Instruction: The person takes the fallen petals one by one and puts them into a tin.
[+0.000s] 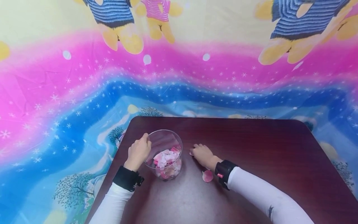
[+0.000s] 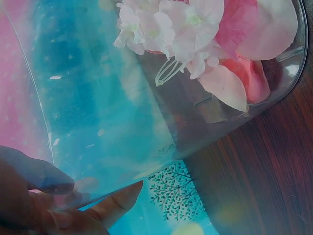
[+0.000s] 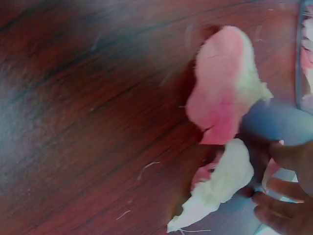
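Observation:
My left hand (image 1: 139,152) grips the rim of a clear tub (image 1: 164,140) on its left side. In the left wrist view the thumb and fingers (image 2: 115,203) pinch the thin clear wall. Pink and white artificial flower petals (image 1: 167,158) lie heaped in the tub, with a white blossom cluster (image 2: 168,24) among them. To the right of the tub, my right hand (image 1: 203,155) is low over the table, a small petal (image 3: 272,171) pinched between thumb and fingers. Beside those fingers lie a pink petal (image 3: 220,83) and a whitish petal (image 3: 222,181).
The dark reddish wooden table (image 1: 251,149) has rounded far corners. A printed cloth (image 1: 179,74) with bears and snowflakes hangs behind it and down its left side. Fine white threads (image 3: 146,169) lie on the tabletop near the loose petals.

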The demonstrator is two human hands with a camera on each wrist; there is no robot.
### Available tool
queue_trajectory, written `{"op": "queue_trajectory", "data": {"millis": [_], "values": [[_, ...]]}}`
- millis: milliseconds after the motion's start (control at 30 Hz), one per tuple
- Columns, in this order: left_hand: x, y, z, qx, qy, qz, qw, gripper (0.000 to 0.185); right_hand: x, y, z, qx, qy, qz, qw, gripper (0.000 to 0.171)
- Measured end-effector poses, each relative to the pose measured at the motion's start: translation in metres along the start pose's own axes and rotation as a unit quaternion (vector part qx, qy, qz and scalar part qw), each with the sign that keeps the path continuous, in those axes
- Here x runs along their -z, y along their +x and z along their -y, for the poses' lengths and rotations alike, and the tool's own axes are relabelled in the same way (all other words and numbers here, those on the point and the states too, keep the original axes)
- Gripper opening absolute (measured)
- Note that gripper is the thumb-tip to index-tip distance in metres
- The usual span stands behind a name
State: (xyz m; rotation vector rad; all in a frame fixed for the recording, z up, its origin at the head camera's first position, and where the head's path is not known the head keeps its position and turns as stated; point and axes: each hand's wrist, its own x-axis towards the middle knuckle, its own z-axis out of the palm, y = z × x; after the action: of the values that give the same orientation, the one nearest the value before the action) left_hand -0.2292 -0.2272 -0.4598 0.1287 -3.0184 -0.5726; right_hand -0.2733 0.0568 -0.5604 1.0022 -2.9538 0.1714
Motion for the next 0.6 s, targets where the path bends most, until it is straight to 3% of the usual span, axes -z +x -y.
{"op": "queue_trajectory", "data": {"millis": [200,333,600], "values": [[0.0000,0.0004,-0.0005,0.006,0.000,0.004,1.0000,0.013,-0.0082,0.0002,-0.0013,0.031,-0.038,-0.053,0.997,0.007],[0.0000,0.0009,-0.0008,0.006,0.000,0.004,1.0000,0.012,-0.0106,0.0000,-0.0025,0.035,-0.041,-0.048,0.997,0.015],[-0.0003,0.0012,-0.0006,0.005,0.002,0.000,1.0000,0.012,-0.0070,-0.0008,-0.0016,0.043,-0.059,-0.038,0.997,0.015]]}}
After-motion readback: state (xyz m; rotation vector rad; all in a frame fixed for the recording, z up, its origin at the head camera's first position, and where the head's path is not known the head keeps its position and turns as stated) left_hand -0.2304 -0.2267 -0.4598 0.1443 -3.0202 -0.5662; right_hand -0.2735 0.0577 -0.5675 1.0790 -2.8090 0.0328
